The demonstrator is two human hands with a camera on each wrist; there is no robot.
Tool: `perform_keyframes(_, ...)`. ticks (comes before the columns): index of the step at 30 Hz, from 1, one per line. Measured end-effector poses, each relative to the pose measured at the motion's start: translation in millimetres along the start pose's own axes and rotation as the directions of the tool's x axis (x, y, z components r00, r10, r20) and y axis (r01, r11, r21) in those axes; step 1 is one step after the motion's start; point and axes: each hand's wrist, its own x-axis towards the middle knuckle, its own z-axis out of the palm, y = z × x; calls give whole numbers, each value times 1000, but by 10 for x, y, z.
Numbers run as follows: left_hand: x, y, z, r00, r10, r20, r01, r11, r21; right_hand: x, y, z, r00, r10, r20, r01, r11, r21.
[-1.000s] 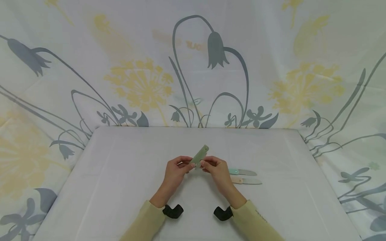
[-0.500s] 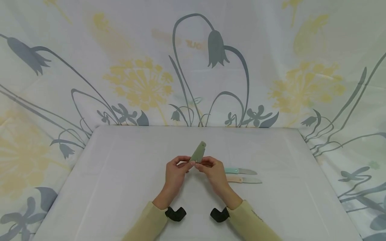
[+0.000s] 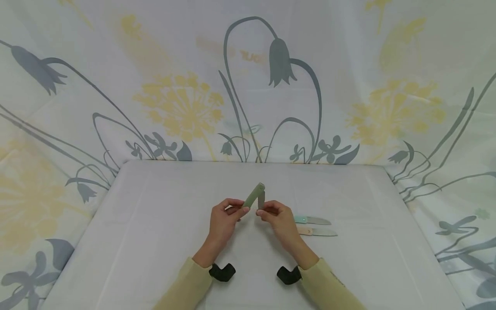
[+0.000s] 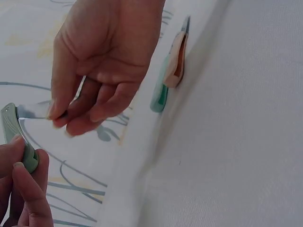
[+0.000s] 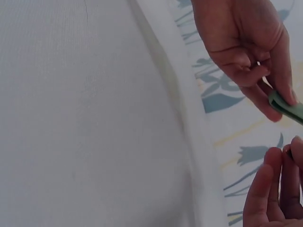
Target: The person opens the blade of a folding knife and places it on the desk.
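Over the middle of the table, my left hand (image 3: 224, 220) grips the sage-green handle (image 3: 252, 196) of a folding knife between thumb and fingers. The blade (image 3: 261, 200) is swung partway out of the handle, at a sharp angle in the head view. My right hand (image 3: 280, 220) pinches that blade near its tip; in the left wrist view the shiny blade (image 4: 34, 110) runs from the pivot into the right thumb and fingertips. In the right wrist view only the end of the green handle (image 5: 287, 108) shows under the left thumb, the rest cut off.
Beside the right hand lie two unfolded knives, one with a mint handle (image 3: 300, 220) and one with a peach handle (image 3: 305, 231), blades pointing right. The white table (image 3: 162, 241) ends at a floral cloth (image 3: 248, 94) behind. Black pieces (image 3: 222, 272) stick out at both wrists.
Earlier the blade was folded into the green handle, with both hands' fingertips together at its lower end. Now the right hand has moved right and the blade stands partly out.
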Motion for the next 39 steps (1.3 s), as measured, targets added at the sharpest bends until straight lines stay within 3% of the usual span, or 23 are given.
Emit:
perform_keyframes(4, -44, 129, -90, 1000, 15, -3, -15, 1000, 15, 22, 10, -97, 999, -24, -28, 23, 999, -25)
perform_keyframes(7, -87, 224, -154, 996, 64, 54, -68, 996, 63, 29, 8, -171, 998, -44, -37, 43, 998, -51)
perform_keyframes(12, -104, 261, -262, 965, 186, 185, -220, 959, 181, 2, -14, -272, 997, -70, -10, 69, 992, -107)
perform_keyframes(16, -91, 259, -345, 946, 211, 247, -270, 934, 236, -15, -25, -351, 999, -53, 1, 52, 989, -135)
perform_keyframes(23, 23, 61, -484, 928, 148, 341, -266, 905, 332, -10, -74, -492, 998, -69, 5, 69, 976, -204)
perform_keyframes(28, 31, 83, -566, 891, 102, 442, -280, 890, 359, 10, -102, -589, 997, -70, 22, 74, 970, -234)
perform_keyframes(36, 9, 123, -587, 822, 23, 569, -260, 904, 340, 48, -108, -669, 994, -97, 58, 109, 962, -252)
perform_keyframes(39, 9, 123, -591, 807, 8, 590, -263, 900, 348, 48, -104, -673, 993, -96, 66, 109, 967, -231)
